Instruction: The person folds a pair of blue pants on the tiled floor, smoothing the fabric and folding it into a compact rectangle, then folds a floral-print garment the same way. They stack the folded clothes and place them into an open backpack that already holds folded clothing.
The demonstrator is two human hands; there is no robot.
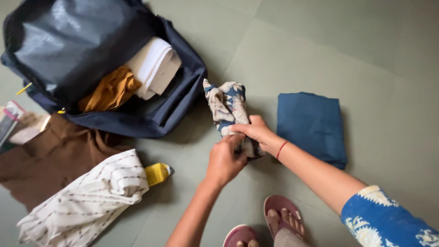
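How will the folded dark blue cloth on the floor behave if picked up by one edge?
The folded dark blue cloth would probably go floppy and unfold, since its stacked layers lie loose with nothing binding them. It looks light, thin and flat. Pushed, it would likely slide or bunch on the smooth grey-green floor, not roll.

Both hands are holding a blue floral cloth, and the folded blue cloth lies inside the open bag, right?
Not quite. The head view shows both hands, left hand and right hand, holding the floral cloth, but the folded blue cloth lies on the floor, not inside the open bag.
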